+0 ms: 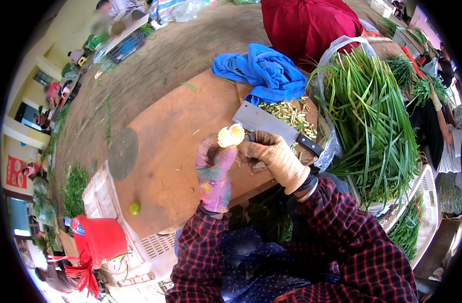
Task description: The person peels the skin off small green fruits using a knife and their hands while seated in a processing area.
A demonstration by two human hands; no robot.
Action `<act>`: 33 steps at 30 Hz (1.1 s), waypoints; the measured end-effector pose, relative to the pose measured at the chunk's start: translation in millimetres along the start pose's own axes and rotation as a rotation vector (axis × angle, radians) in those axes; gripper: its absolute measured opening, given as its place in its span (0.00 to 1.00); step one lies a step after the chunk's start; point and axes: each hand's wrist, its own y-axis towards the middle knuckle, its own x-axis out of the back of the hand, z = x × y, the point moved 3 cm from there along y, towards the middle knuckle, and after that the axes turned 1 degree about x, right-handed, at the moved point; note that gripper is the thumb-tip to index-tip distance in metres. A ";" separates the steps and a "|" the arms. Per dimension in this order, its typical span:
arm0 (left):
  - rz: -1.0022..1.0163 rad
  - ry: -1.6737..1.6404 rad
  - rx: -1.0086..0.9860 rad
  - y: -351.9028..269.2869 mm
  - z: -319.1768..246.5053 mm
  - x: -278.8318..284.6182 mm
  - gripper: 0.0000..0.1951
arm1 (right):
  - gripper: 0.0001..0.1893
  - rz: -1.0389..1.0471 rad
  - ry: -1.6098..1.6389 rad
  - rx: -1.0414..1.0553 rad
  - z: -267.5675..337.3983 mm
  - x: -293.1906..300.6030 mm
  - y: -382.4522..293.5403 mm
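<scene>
My left hand (216, 170), in a purple flowered glove, holds a partly peeled small citrus fruit (231, 135) over the wooden board (159, 170). Close against the fruit's right side is my right hand (276, 155), in a beige and orange knit glove with darker fingertips; whether its fingers grip the fruit or its peel cannot be told. A cleaver (267, 121) with a black handle lies just beyond my right hand, partly over chopped green stalks (291, 113). One small green fruit (134, 208) rests near the board's left edge.
A blue cloth (261, 72) lies at the board's far edge. To the right, long green leafy stalks (371, 125) fill a plastic-lined crate (424, 212). A red bucket (102, 238) with red ties stands on the left. Other people work farther off on both sides.
</scene>
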 end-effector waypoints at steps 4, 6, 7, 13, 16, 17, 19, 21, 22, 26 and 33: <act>-0.021 0.016 0.004 -3.7 5.9 -0.8 0.15 | 0.10 -0.035 0.024 -0.031 -3.5 3.8 1.1; -0.041 0.033 -0.001 -4.6 9.0 -0.3 0.15 | 0.10 -0.030 0.064 -0.039 -4.6 5.3 1.7; -0.039 0.033 -0.003 -4.6 8.3 -1.1 0.15 | 0.10 -0.015 0.095 -0.035 -5.4 5.7 2.2; -0.039 -0.178 0.087 -3.8 16.6 -2.1 0.15 | 0.09 -0.003 0.113 -0.035 -0.8 2.8 -1.1; 0.019 -0.337 0.198 -1.2 25.4 2.9 0.16 | 0.09 0.005 0.070 -0.009 -1.4 1.4 -1.5; 0.047 -0.346 0.229 -1.1 27.2 4.6 0.17 | 0.08 0.003 0.047 -0.002 -2.1 0.6 -1.6; 0.065 -0.382 0.282 0.8 28.4 2.3 0.18 | 0.08 0.007 0.034 0.031 0.0 1.3 -3.3; 0.034 -0.425 0.323 3.4 27.7 2.5 0.19 | 0.07 0.010 -0.029 0.044 0.2 -1.7 -3.7; 0.025 -0.428 0.339 5.4 26.3 9.6 0.19 | 0.07 0.011 -0.085 0.041 -0.5 -6.1 -2.7; 0.078 -0.427 0.311 16.6 7.2 17.4 0.19 | 0.09 0.107 -0.291 0.167 -13.9 -6.6 -2.7; 0.171 -0.468 0.158 10.9 -54.4 -25.1 0.20 | 0.15 0.253 -0.648 0.118 -26.1 -16.7 -2.8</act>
